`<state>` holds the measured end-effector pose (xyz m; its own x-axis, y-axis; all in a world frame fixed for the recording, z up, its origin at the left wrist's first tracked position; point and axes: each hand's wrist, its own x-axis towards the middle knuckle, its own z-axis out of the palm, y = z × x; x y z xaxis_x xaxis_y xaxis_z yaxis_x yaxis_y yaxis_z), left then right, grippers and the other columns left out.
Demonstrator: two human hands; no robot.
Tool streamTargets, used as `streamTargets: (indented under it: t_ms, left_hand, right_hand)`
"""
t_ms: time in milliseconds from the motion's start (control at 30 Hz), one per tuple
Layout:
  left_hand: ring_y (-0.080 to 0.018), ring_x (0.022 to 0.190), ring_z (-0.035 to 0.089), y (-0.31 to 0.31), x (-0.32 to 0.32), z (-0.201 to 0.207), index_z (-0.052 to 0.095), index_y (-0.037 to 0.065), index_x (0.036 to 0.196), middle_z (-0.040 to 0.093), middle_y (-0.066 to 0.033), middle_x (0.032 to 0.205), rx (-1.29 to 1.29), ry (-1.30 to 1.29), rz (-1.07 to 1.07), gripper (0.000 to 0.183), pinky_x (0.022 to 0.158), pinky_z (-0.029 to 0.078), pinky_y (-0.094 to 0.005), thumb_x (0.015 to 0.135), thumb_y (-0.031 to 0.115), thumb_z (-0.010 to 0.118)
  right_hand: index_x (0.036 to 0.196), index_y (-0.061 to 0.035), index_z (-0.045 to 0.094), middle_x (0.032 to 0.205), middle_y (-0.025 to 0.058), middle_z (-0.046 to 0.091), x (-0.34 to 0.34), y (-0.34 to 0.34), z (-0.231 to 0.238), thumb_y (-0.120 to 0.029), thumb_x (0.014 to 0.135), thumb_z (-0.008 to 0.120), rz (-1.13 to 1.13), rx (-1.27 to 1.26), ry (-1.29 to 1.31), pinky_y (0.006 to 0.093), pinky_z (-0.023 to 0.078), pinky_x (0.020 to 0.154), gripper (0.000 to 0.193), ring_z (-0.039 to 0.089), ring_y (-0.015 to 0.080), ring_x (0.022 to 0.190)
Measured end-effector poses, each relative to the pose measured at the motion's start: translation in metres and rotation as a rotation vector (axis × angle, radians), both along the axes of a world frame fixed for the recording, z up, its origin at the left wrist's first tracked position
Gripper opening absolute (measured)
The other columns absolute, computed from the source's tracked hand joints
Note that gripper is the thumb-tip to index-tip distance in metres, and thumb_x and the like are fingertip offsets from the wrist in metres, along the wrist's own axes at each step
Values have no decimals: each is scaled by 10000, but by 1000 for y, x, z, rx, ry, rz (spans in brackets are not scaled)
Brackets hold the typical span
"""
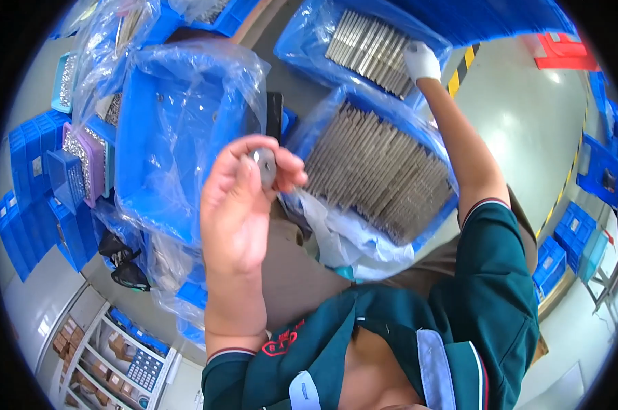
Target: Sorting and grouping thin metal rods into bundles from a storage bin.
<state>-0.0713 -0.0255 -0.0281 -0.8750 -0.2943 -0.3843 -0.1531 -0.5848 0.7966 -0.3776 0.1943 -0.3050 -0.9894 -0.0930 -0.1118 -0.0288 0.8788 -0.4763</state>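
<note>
My left hand (235, 212) is bare and raised in front of me. Between its thumb and curled fingers it pinches a round, flat metal disc (263, 168) with a small dark spot near its middle. My right hand (422, 63), in a white glove, is stretched forward to the far blue bin (302, 42). It touches the right end of tightly stacked thin metal pieces (367, 46) there; its fingertips are hard to make out. Closer to me, a second blue bin (437, 222) holds dense rows of similar grey metal pieces (377, 171), inside a clear plastic liner.
A large blue bin (134, 130) lined with clear plastic stands left of my left hand. Small trays of shiny parts, including a purple one (93, 160), sit farther left. White crumpled plastic (350, 236) hangs over the near bin's front. A red stool (561, 51) stands far right.
</note>
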Motion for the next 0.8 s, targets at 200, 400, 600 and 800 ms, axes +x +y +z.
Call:
streamTargets:
  t_ms: [200,400,600,800]
  left_hand:
    - [-195,818,617,0,14,12,543,5,1072,646,-139,944,-66,4,16,310,742,445,-276,912,270,551]
    - [-184,812,619,8,25,8,571,35,1025,654,-118,930,-58,22,5,261,734,432,-272,908,268,556]
    - [-198,854,624,5,35,5,579,26,1001,653,-133,952,-56,33,25,268,733,458,-278,898,272,581]
    - [-192,799,634,5,38,-2,580,35,951,658,-127,906,-45,67,27,228,697,456,-271,886,253,597]
  right_hand:
    - [1057,-80,638,978,146,664,52,-1,90,-337,793,563,176,-134,106,339,482,816,376,637,288,905]
    - [991,-116,682,1003,175,648,104,45,113,-351,761,537,86,-41,-263,367,476,846,359,612,330,954]
    - [978,41,637,923,239,645,189,102,108,-442,800,478,190,461,-314,353,497,776,538,645,289,895]
    - [969,72,635,814,185,665,256,124,79,-395,741,679,-180,139,-634,411,550,561,522,669,301,656]
